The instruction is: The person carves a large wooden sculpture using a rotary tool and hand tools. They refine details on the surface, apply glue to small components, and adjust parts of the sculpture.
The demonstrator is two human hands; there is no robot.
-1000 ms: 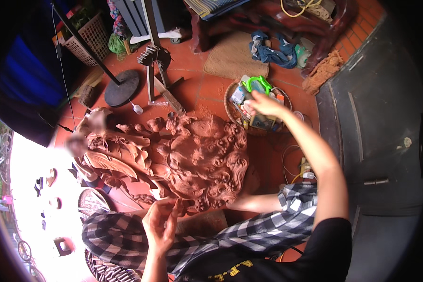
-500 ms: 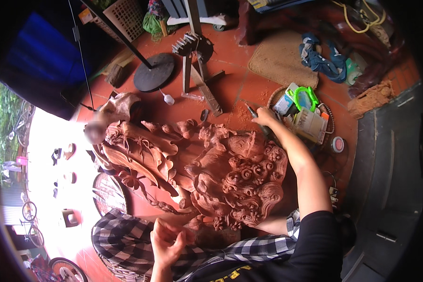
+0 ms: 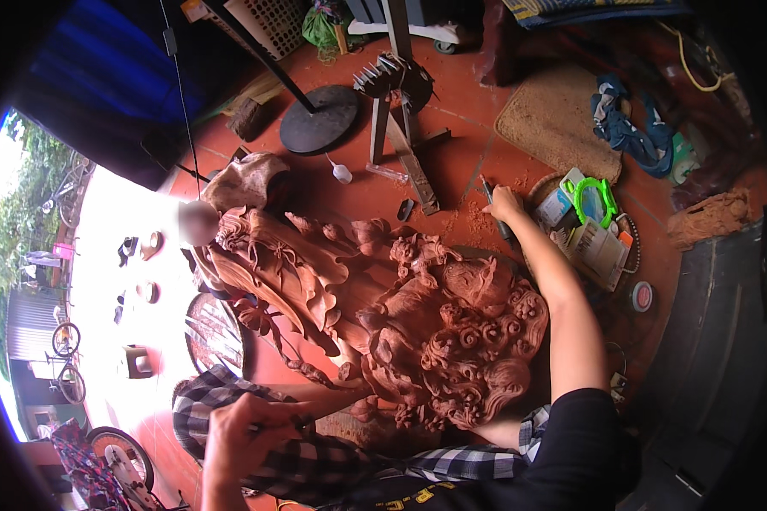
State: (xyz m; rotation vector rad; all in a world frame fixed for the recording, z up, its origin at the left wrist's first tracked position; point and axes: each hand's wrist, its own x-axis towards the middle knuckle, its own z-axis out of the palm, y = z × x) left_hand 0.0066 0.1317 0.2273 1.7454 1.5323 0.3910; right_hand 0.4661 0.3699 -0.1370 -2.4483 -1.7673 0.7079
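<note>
From my feed, the carving's [image 3: 383, 324] top end is blurred; my left hand [image 3: 243, 439] grips something too small to identify; my right hand's [image 3: 504, 204] tool is mostly hidden.

The right arm is stretched forward, bare to the sleeve, its hand [image 3: 504, 204] curled closed. The left hand [image 3: 245, 430] is held low and near, fingers bent inward.

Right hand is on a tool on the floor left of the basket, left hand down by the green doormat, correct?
Not quite. In the head view the left hand is by the plaid lap, near the carving. The right hand does grip a tool left of the basket.
</note>
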